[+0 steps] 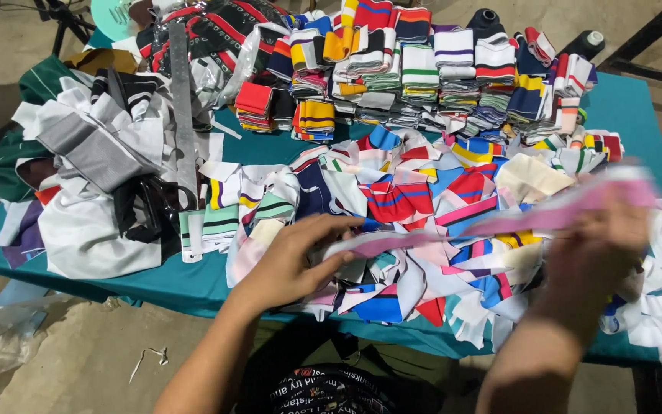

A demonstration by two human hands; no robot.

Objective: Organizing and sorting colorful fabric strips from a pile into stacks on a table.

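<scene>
Pink fabric strip (499,222) stretches above the heap of striped cloth scraps (408,199), pinched by the left hand (293,261) and blurred right hand (599,245); a loose pinch could drop it.

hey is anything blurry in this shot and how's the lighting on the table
Head view: the right hand and the pink strip it holds are smeared by motion blur; the left hand is fairly sharp, as are the folded stacks. Light is even and soft, with glare only on the metal ruler.

2 hands (293,261), 1 pink strip (499,222), 1 metal ruler (183,107), 1 teal table (178,280)
</scene>
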